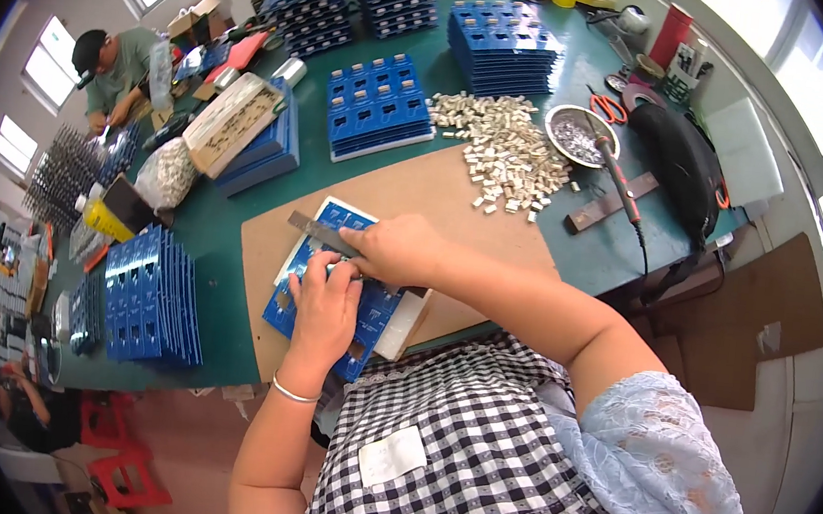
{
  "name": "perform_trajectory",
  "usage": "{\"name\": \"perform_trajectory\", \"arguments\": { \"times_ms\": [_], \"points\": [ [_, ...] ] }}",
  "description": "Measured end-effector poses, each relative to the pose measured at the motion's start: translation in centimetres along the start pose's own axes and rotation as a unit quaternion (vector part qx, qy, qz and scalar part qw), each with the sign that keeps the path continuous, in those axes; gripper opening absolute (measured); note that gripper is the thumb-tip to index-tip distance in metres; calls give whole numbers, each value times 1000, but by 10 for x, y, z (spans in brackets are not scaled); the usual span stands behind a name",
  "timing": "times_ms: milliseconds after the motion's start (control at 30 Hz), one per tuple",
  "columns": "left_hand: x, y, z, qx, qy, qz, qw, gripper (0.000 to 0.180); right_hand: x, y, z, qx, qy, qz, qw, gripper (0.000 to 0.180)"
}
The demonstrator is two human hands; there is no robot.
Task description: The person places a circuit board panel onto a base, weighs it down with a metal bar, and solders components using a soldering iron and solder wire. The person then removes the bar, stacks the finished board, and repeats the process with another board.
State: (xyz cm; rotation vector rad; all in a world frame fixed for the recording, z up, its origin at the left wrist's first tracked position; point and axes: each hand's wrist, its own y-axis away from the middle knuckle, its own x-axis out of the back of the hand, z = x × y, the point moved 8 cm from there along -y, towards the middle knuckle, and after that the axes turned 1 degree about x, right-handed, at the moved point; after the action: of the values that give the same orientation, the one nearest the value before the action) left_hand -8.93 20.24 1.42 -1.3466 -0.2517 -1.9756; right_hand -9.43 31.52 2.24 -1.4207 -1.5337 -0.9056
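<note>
My right hand (400,248) is closed around a flat metal strip (320,232), which reaches out past the fingers to the left across a blue circuit board panel (280,310). On the same panel rests my left hand (325,316). Its fingers are bent down and drawn together close to the right fingertips; any small part between them is too hidden to make out. Underneath the panel is a white slab-like base (403,326), showing at its right side and upper edge. Both lie tilted on a brown board (388,191) at the table's near edge.
Silvery small metal parts (511,153) lie heaped beyond the brown board, beside a bowl (582,137) and a soldering iron (626,193). Blue panel stacks (379,105) stand at the back; upright panels (152,296) stand left. A box (234,126) leans nearby. A co-worker (117,75) sits far left.
</note>
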Motion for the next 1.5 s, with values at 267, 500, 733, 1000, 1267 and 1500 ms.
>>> {"name": "perform_trajectory", "arguments": {
  "times_ms": [267,500,733,1000,1267,1500],
  "points": [
    [9,2,-10,-4,41,55,998,12,49,120,166,-182,-648,425,606,35],
    [54,4,-4,-32,127,186,974,17,40,165,239,-94,-788,569,218,50],
    [64,12,-4,82,63,100,990,18,35,181,275,-117,-791,589,115,70],
    [54,24,-1,123,105,133,978,13,33,184,280,-125,-765,624,102,48],
    [50,40,13,104,159,104,976,4,85,159,129,43,-590,591,548,34],
    [27,35,57,76,358,44,929,9,32,97,-3,295,-543,231,752,35]
  ]
}}
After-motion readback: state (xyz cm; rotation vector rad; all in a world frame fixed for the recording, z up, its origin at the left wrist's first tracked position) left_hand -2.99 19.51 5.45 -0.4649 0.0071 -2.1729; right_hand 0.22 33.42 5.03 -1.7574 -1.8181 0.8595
